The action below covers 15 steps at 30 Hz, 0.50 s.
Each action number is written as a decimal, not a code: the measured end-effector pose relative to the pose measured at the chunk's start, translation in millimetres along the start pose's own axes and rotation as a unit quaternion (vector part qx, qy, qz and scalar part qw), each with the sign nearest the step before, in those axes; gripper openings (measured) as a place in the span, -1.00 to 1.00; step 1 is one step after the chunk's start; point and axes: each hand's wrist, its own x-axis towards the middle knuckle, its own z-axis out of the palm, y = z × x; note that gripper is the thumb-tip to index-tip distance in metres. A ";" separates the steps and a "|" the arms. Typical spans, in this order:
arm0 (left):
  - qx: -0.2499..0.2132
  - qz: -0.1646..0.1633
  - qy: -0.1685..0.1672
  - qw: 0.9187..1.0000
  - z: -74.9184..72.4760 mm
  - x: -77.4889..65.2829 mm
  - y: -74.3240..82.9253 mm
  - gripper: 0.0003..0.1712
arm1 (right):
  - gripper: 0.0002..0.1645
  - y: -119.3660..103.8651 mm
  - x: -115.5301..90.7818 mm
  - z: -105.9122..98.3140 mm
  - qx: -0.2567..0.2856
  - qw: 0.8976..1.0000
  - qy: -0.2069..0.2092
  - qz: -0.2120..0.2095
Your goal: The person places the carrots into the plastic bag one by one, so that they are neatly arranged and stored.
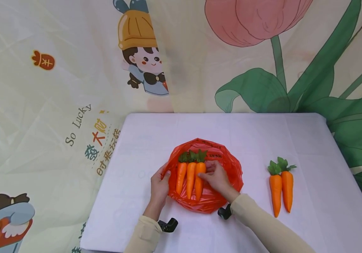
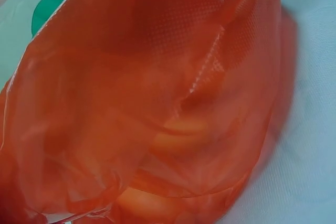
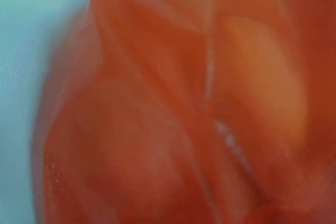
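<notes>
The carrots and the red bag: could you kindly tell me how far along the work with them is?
If they are being bagged, the left carrot and middle carrot look done, lying in the red bag. In hand is the right carrot, pinched by the right hand while the left hand holds the bag's rim. Two carrots on the white table seem left to do.

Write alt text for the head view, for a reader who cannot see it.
A person's left grip holds the rim of a red plastic bag while the right grip pinches the rightmost carrot of three inside it. Two more carrots lie to the right, on the white tabletop.
</notes>
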 end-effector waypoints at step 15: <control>-0.009 0.000 -0.002 1.000 0.3 -1.1 1.0 -0.53 | -0.66 -0.2 -7.5 -2.3 -0.114 0.990 -0.025 -0.080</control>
